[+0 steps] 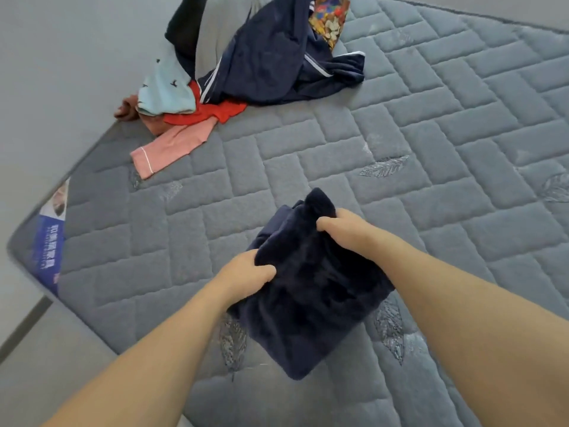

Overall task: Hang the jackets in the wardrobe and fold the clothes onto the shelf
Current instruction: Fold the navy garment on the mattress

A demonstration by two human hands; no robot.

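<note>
The folding step looks to be in hand. Both hands hold a dark blue cloth [311,291] over the near part of the bed [431,149]. The left hand [246,274] pinches its left edge, with the fingers curled round the cloth. The right hand [345,231] grips the far edge, near a bump of cloth that sticks up. The cloth is already bunched into a thick, roughly square bundle. It looks soft and fuzzy, like fleece. I cannot tell if its low part rests on the bed or hangs just over it.

Next, I think the bundle needs to be laid flat and smoothed, or carried to the shelf. No shelf or wardrobe shows here. Soft, thick cloth like this may flop open, so both hands should keep a good hold.

The bed top is grey and quilted in brick shapes, with stitched leaves. A blue label [50,245] sits at its left corner.

Far off on the left lies a pile [234,66] still to do. It has a big navy jacket [271,57] with white stripes, a pale blue piece [166,87], a red one [209,114], a pink sleeve [169,151], and a flowery cloth [329,16]. They all look thin and crumpled.
</note>
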